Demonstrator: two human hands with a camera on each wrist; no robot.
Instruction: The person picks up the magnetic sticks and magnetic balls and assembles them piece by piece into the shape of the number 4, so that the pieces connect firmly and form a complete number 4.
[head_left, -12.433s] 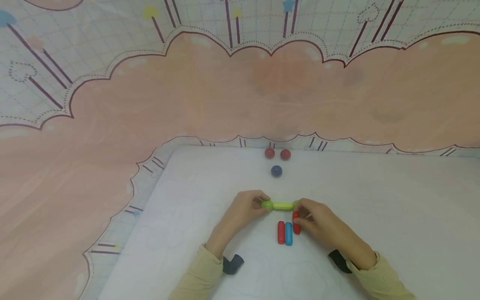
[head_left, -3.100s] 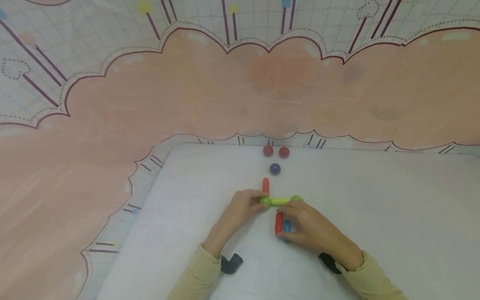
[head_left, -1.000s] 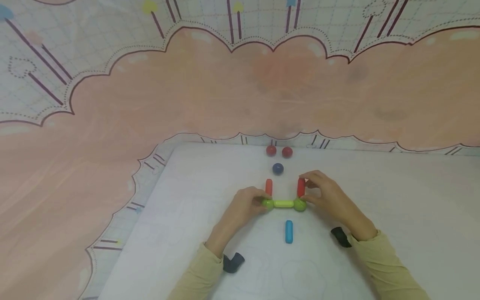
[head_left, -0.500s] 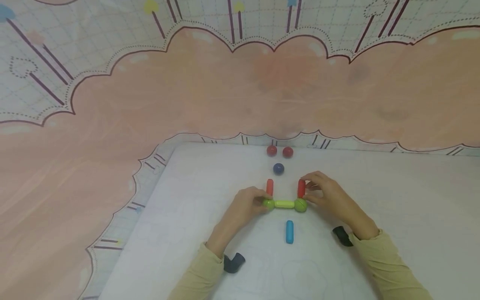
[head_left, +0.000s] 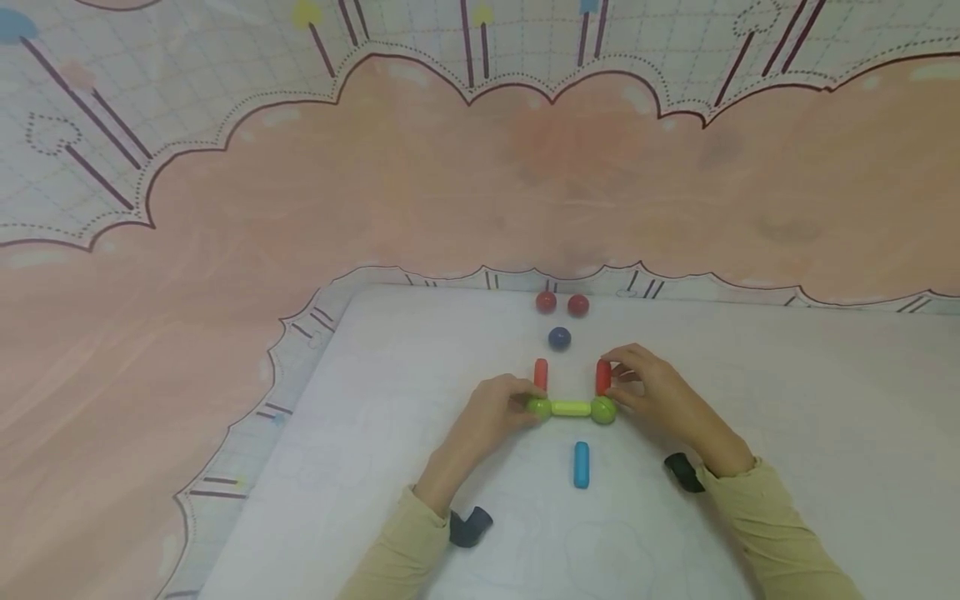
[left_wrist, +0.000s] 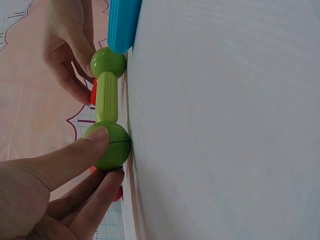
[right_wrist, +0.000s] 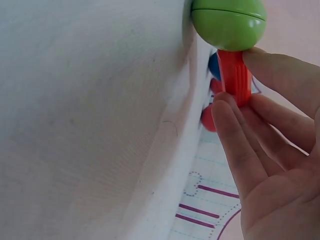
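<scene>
A yellow-green rod (head_left: 572, 408) joins two green balls. My left hand (head_left: 491, 410) pinches the left green ball (left_wrist: 112, 150) between thumb and fingers. My right hand (head_left: 660, 392) holds a red rod (right_wrist: 234, 77) by its sides, its near end against the right green ball (head_left: 603, 410). Another red rod (head_left: 541, 375) points away from the left ball; fingers partly hide where they meet. Nearer the body, a light-blue rod (head_left: 581, 465) lies apart from these pieces.
Beyond the hands sit a dark-blue ball (head_left: 559, 338) and two red balls, one on the left (head_left: 546, 302) and one on the right (head_left: 578, 306), near the far edge of the white board (head_left: 405, 333). A patterned cloth (head_left: 450, 183) lies around the board.
Both red rods, earlier lying by the blue rod, now extend from the green balls' far side. The right hand carried the second one there; over the last second both hands have barely moved.
</scene>
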